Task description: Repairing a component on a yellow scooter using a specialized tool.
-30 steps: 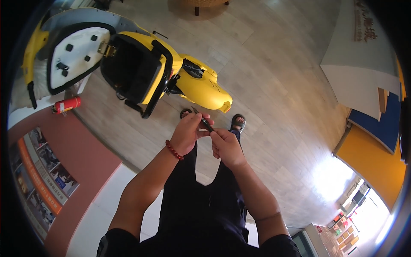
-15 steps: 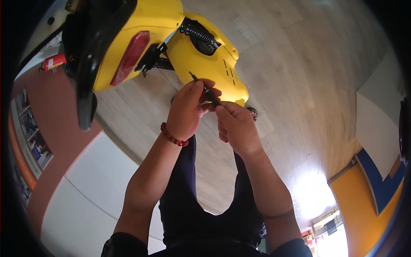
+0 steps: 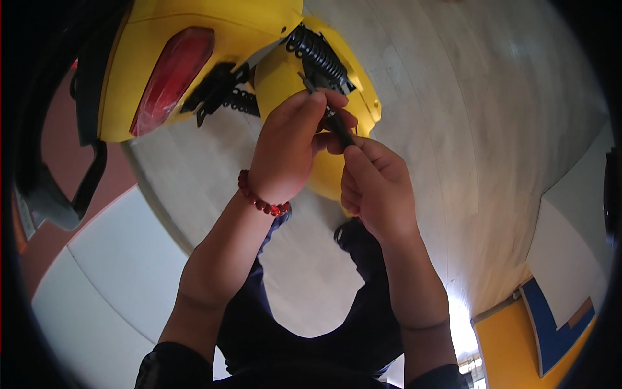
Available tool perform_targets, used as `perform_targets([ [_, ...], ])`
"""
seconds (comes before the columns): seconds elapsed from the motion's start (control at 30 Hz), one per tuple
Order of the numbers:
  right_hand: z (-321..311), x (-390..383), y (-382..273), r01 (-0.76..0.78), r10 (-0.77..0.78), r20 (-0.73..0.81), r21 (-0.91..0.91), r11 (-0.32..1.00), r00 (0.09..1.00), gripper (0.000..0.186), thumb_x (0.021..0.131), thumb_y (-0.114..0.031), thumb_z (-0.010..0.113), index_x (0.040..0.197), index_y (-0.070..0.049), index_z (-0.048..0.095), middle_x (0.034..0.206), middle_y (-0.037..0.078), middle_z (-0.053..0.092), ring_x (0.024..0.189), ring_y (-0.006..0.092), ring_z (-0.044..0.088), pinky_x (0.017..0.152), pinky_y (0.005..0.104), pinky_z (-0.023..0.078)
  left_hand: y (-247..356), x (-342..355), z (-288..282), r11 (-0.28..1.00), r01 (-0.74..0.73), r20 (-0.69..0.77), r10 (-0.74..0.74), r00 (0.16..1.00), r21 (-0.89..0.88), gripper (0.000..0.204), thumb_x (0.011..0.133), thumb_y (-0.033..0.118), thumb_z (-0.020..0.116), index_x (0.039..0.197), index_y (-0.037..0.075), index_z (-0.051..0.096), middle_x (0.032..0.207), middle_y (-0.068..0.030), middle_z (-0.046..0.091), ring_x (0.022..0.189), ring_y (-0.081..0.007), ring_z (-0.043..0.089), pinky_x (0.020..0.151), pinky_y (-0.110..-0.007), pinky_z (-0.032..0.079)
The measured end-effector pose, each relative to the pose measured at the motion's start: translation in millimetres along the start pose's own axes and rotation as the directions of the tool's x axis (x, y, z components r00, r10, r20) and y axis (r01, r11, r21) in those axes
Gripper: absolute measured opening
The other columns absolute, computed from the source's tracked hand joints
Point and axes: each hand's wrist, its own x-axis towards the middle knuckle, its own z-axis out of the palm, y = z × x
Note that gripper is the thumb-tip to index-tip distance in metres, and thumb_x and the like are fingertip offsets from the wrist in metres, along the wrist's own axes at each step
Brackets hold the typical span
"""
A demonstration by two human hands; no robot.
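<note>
A slim black tool [image 3: 339, 129], pen-like and resembling a small screwdriver, slants across both hands with its thin tip pointing up and left. Its tip end lies between the thumb and fingers of my left hand [image 3: 282, 149], which is closed round it. At the other end, my right hand [image 3: 383, 188] pinches it between thumb and forefinger, the remaining fingers curled in. Beyond the hands stands a yellow scooter [image 3: 246, 19] with a red tail light [image 3: 173, 81] and a black coil-spring shock absorber [image 3: 317, 55]. The tool's tip appears in front of the scooter's yellow rear cover [image 3: 275, 84].
Pale wood-look floor [image 3: 427, 97] stretches to the right of the scooter. White panels [image 3: 116, 259] stand low on the left. Yellow and blue boards [image 3: 518, 343] lean at the lower right, under a pale sheet [image 3: 567, 259]. My legs are below the hands.
The scooter's tail light and spring look larger and nearer. Both hands, still holding the black tool, have shifted slightly right, with the tool's tip now higher in the picture.
</note>
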Motion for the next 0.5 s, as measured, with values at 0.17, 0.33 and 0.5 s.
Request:
perform_targets([
  [0.17, -13.4, 29.1, -16.6, 0.053, -0.048, 0.102, -0.049, 0.997, 0.994, 0.022, 0.09, -0.015, 0.046, 0.095, 0.003, 0.058, 0.051, -0.002, 0.044, 0.041, 0.0032, 0.038, 0.039, 0.0197, 0.032, -9.3, 30.1, -8.0, 0.986, -0.146, 0.058, 0.15, 0.987, -0.074, 0.031, 0.095, 0.027, 0.036, 0.104, 0.002, 0.053, 0.088, -0.0096, 0.062, 0.078, -0.016, 0.06, 0.067, -0.026, 0.047],
  [0.33, -26.2, 59.2, -24.7, 0.126, -0.105, 0.198, -0.095, 0.987, 0.975, 0.023, 0.09, -0.015, 0.046, 0.098, 0.004, 0.058, 0.053, -0.003, 0.044, 0.042, 0.0029, 0.039, 0.04, 0.0196, 0.032, -16.2, 54.2, -9.3, 0.957, -0.259, -0.005, 0.261, 0.965, -0.132, 0.028, 0.095, 0.025, 0.038, 0.099, 0.002, 0.054, 0.086, -0.0092, 0.062, 0.072, -0.0123, 0.057, 0.064, -0.025, 0.045],
  [0.5, -32.5, 78.6, -33.8, 0.189, -0.13, 0.316, -0.164, 0.968, 0.94, 0.023, 0.09, -0.015, 0.047, 0.101, 0.003, 0.058, 0.055, -0.003, 0.044, 0.043, 0.0026, 0.038, 0.04, 0.0189, 0.031, -20.7, 67.1, -13.5, 0.917, -0.378, -0.02, 0.378, 0.926, -0.128, 0.029, 0.095, 0.025, 0.038, 0.099, 0.001, 0.053, 0.086, -0.0104, 0.061, 0.071, -0.0137, 0.057, 0.065, -0.025, 0.045],
])
